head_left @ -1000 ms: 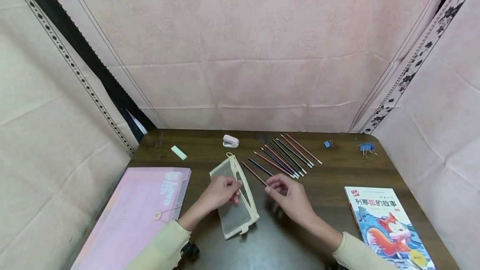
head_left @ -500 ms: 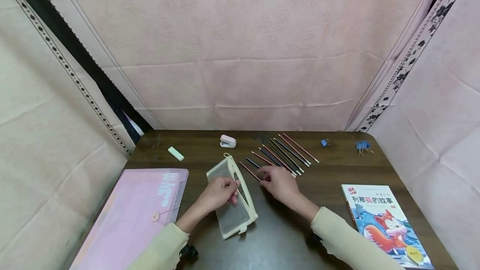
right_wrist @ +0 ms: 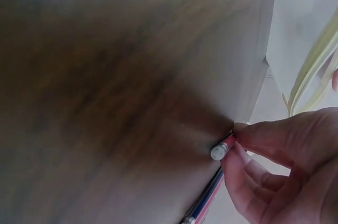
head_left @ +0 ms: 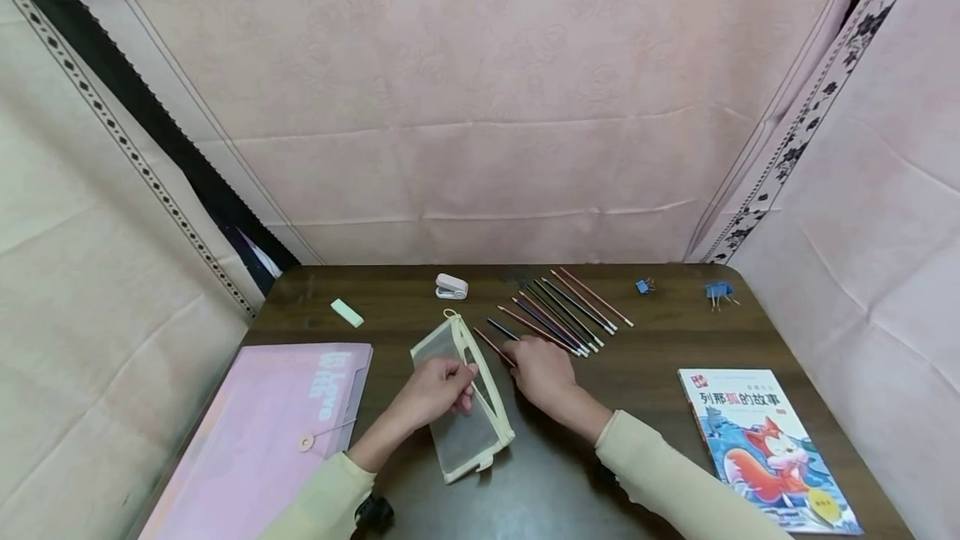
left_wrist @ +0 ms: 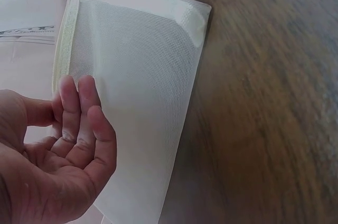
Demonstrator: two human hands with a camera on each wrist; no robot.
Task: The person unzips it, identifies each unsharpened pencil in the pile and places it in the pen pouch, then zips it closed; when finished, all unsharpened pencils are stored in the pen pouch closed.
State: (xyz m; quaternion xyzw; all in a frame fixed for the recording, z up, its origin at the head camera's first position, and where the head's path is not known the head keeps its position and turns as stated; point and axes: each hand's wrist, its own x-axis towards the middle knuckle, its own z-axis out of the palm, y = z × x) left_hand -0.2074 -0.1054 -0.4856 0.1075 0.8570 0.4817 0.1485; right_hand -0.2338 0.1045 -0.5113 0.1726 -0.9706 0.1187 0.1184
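Observation:
My left hand pinches the zipped edge of a mesh pencil case, which lies slanted on the table. In the left wrist view, thumb and index finger meet at the rim of the case, and the other fingers curl loosely. To its right, my right hand pinches a red pencil low on its shaft. The right wrist view shows the white end of that pencil poking out between thumb and fingers. Just beyond the hand lie a dark pencil and a row of several more pencils.
A pink folder lies at the left and a picture book at the right. Along the back are a green eraser, a small stapler and two blue binder clips on the dark wooden table.
My right hand has moved left and forward over the lower end of the red pencil and now pinches it. The left hand stays at the pencil case. The head view has shifted slightly.

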